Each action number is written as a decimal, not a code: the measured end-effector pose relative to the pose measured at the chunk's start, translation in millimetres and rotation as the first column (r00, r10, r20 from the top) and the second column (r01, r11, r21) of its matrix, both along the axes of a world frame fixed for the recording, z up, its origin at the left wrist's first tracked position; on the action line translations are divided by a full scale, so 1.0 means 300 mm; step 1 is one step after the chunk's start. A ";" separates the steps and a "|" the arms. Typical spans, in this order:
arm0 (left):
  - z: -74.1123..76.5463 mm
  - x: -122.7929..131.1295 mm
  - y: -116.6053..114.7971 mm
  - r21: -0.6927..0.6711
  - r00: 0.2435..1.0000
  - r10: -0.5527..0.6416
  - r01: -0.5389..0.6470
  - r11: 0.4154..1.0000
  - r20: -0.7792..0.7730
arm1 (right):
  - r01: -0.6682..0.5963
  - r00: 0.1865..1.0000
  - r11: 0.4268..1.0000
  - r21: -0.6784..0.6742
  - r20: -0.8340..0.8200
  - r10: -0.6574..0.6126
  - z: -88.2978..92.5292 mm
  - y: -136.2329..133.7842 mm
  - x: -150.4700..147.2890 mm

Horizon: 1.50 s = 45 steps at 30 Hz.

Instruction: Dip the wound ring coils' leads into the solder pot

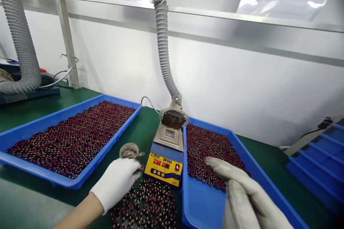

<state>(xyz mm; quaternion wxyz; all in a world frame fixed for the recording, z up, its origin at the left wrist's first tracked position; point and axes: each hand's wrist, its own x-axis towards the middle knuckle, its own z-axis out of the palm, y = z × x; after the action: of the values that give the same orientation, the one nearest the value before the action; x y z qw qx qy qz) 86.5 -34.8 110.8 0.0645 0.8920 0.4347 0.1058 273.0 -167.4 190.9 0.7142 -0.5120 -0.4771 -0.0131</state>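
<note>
My left hand [114, 182], in a white glove, pinches a small dark red coil ring [140, 168] at its fingertips, beside a small metal solder pot [129, 151] holding silvery metal. Below that hand, a loose group of similar ring coils [145, 204] lies on the green bench mat [32, 200]. My right hand [242, 193], in a grey-white glove, hangs over a blue tray [204, 207] with its fingers together. Its fingertips are close to the packed coils [209, 146]. Whether it holds anything is hidden.
A second blue tray [107, 149] packed with coils [72, 139] lies at the left. Between the trays stands a yellow-fronted CM558 unit [163, 166] with red displays. Ribbed grey extraction hoses [161, 32] hang above, and stacked blue trays [317, 161] sit at the right.
</note>
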 end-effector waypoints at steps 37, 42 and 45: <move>0.206 0.105 -0.102 0.219 0.357 -0.355 0.368 0.904 0.864 | -0.744 0.524 0.658 0.114 -0.512 0.681 -0.135 0.164 -0.039; 0.233 0.102 -0.108 0.392 0.467 -0.515 0.339 0.855 0.719 | -0.627 0.766 0.777 -0.063 -0.234 0.599 -0.113 0.152 0.012; 0.248 0.107 -0.120 0.467 0.574 -0.539 0.284 0.837 0.616 | -0.561 0.828 0.821 -0.105 -0.085 0.555 -0.092 0.143 0.009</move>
<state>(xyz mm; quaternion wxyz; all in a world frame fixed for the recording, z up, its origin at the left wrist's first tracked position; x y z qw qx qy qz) 118.6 -70.8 185.3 0.1104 0.8493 0.1265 0.5005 275.7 -124.5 163.1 0.6650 -0.3941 -0.5876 0.2393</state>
